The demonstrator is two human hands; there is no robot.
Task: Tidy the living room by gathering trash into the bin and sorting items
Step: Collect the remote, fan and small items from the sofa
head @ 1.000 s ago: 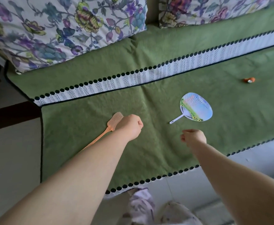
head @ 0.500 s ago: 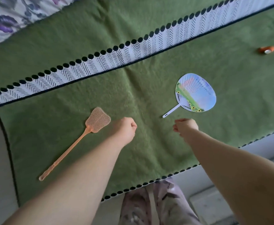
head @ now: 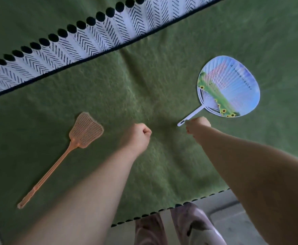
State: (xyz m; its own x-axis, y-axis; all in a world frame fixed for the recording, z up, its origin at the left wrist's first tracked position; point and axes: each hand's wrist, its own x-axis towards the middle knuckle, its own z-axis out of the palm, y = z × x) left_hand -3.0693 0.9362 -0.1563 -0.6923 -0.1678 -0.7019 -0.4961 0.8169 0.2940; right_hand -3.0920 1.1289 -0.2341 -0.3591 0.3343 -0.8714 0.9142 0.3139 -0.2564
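Observation:
A round paper fan (head: 233, 87) with a white handle lies on the green sofa cover (head: 144, 89) at the right. My right hand (head: 197, 127) is curled into a fist right at the end of the fan's handle; I cannot tell whether it touches the handle. An orange fly swatter (head: 84, 131) lies flat at the left, its handle pointing to the lower left. My left hand (head: 137, 137) is a closed fist holding nothing, hovering just right of the swatter's head.
A white herringbone band with black dots (head: 70, 46) runs diagonally across the cover's top. The cover's front edge (head: 162, 211) hangs over pale floor, where my patterned trouser legs (head: 185, 227) show.
The view has moved closer and lower; the pillows and a small orange item have left the frame. My right fist has moved up to the fan's handle end. My left fist stays curled.

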